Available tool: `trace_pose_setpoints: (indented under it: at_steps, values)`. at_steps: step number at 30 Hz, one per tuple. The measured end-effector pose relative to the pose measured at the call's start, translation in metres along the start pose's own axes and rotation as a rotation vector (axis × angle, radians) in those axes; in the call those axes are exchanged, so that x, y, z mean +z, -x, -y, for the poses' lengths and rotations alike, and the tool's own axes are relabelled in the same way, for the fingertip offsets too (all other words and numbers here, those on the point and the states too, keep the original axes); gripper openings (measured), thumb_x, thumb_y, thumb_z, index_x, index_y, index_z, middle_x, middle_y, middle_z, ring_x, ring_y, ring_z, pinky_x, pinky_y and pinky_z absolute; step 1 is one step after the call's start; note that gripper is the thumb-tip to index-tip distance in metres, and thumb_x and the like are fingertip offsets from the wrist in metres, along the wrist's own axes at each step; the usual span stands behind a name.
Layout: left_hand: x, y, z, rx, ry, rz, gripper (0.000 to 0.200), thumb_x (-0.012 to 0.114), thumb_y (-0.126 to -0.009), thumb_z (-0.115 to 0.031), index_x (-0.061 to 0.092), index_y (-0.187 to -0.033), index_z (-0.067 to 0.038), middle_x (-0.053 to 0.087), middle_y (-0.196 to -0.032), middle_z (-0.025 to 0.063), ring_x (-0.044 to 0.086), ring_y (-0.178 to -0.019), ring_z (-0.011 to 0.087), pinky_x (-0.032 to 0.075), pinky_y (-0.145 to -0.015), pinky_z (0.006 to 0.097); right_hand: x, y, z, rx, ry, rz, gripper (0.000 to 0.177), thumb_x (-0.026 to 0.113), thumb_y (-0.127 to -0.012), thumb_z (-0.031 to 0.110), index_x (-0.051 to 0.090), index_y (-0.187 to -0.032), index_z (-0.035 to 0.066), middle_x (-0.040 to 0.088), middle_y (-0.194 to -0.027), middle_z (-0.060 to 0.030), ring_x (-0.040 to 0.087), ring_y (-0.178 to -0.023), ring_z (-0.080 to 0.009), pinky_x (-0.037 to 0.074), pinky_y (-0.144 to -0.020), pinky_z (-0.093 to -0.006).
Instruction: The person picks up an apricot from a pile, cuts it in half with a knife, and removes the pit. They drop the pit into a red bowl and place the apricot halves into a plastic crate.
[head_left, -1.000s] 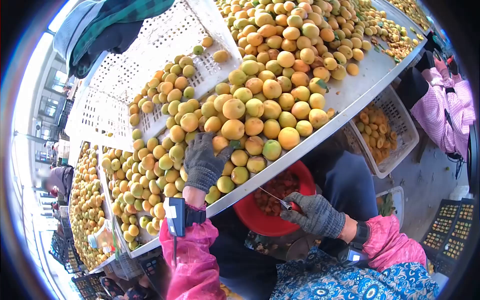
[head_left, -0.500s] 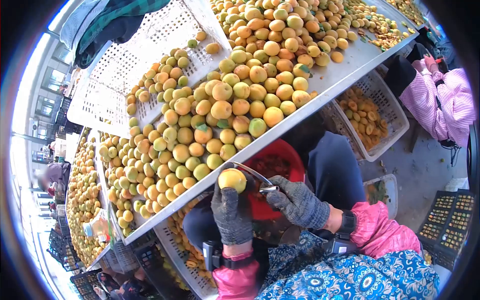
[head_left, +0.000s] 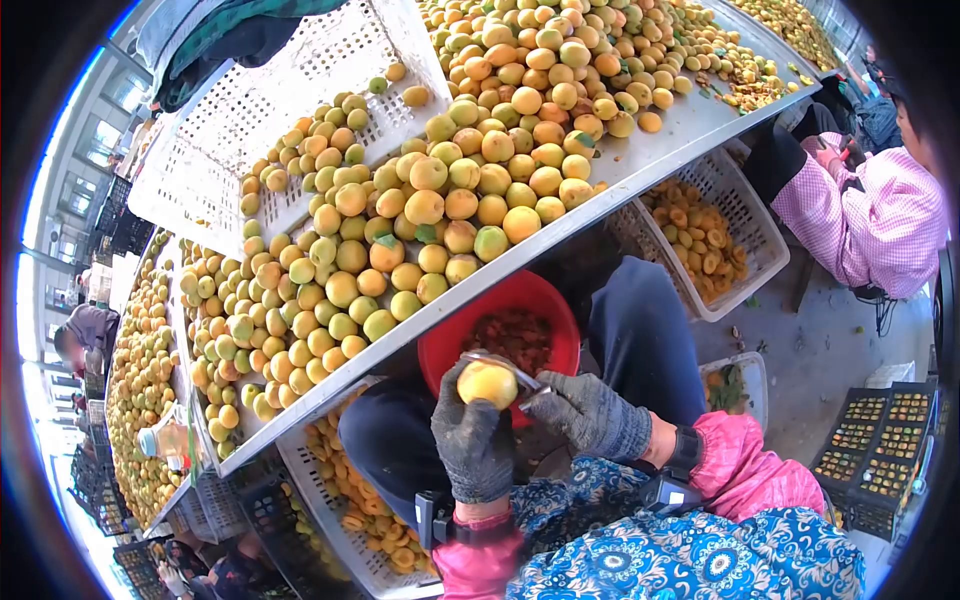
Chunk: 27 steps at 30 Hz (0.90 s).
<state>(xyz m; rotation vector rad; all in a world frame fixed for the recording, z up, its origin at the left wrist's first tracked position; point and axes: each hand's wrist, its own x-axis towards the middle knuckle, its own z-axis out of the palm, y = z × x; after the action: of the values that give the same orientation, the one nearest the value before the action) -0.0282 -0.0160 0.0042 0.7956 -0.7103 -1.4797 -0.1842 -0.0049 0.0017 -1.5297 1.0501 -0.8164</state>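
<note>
One yellow fruit (head_left: 487,387) at a curved metal blade (head_left: 522,376)

We have the fruit at the upper end of our left hand (head_left: 475,442), touching it, and just beside our right hand (head_left: 594,415). Just beyond both, the red bowl (head_left: 432,345) stands near the edge of the tabletop (head_left: 645,160), with reddish bits (head_left: 508,335) inside.

As for writing, any marking on the right wrist device (head_left: 675,496) is too small for us to read, and the bottle (head_left: 165,440) at the far left is too blurred.

Our left hand, grey-gloved, is curled around the fruit, thumb and fingers narrowed to its width. Our right hand is wrapped about the base of the blade, covering most of the grip. The blade arcs across the fruit's far side; whether it cuts in, we cannot tell. Whole fruits (head_left: 350,270) lie heaped on the tabletop.
</note>
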Motion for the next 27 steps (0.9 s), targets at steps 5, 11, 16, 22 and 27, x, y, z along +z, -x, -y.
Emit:
trace_pose_setpoints:
  at_steps: [5, 11, 16, 22, 27]
  values:
    - [-0.005, -0.003, 0.001, -0.047, -0.028, 0.044, 0.068, 0.08, -0.069, -0.039, 0.052, -0.114, 0.005, 0.059, -0.106, 0.0146, 0.059, -0.095, 0.0232, 0.048, -0.084, 0.035, -0.006, 0.006, -0.022, -0.226, 0.18, 0.089, 0.028, 0.053, -0.086, 0.01, 0.059, -0.112, 0.0, 0.057, -0.105, -0.0251, 0.06, -0.075, -0.0377, 0.049, -0.06, -0.043]
    - [-0.017, -0.019, -0.033, -0.184, -0.497, 0.202, 0.061, 0.085, -0.06, -0.026, 0.06, -0.106, 0.005, 0.066, -0.095, 0.0104, 0.062, -0.087, 0.0163, 0.051, -0.08, 0.0297, -0.043, -0.003, -0.021, -0.311, 0.24, 0.325, 0.029, 0.052, -0.086, 0.012, 0.059, -0.112, 0.002, 0.058, -0.104, -0.0228, 0.06, -0.072, -0.0343, 0.048, -0.059, -0.0418]
    - [-0.015, -0.036, -0.052, -0.393, -0.774, 0.353, 0.056, 0.086, -0.051, -0.009, 0.062, -0.101, 0.002, 0.067, -0.092, 0.0074, 0.062, -0.086, 0.0142, 0.051, -0.079, 0.0291, -0.059, -0.013, -0.013, -0.497, 0.567, 0.397, 0.024, 0.048, -0.092, 0.023, 0.06, -0.103, 0.005, 0.059, -0.098, -0.016, 0.062, -0.071, -0.0335, 0.049, -0.058, -0.0446]
    - [-0.033, -0.042, -0.05, -0.319, -0.919, 0.489, 0.051, 0.087, -0.058, -0.017, 0.064, -0.1, -0.002, 0.068, -0.092, 0.0079, 0.064, -0.084, 0.0123, 0.051, -0.078, 0.0292, -0.054, -0.015, -0.018, -0.273, 0.38, 0.431, 0.026, 0.047, -0.093, 0.026, 0.061, -0.104, 0.006, 0.061, -0.092, -0.0165, 0.063, -0.072, -0.0344, 0.05, -0.06, -0.0449]
    - [-0.024, -0.04, -0.049, -0.292, -1.058, 0.684, 0.052, 0.087, -0.058, -0.017, 0.063, -0.101, -0.002, 0.066, -0.095, 0.0073, 0.062, -0.088, 0.0141, 0.051, -0.08, 0.0301, -0.051, -0.018, -0.01, -0.359, 0.593, 0.49, 0.028, 0.052, -0.09, 0.03, 0.061, -0.099, 0.005, 0.062, -0.075, -0.0168, 0.061, -0.064, -0.0344, 0.048, -0.054, -0.0442]
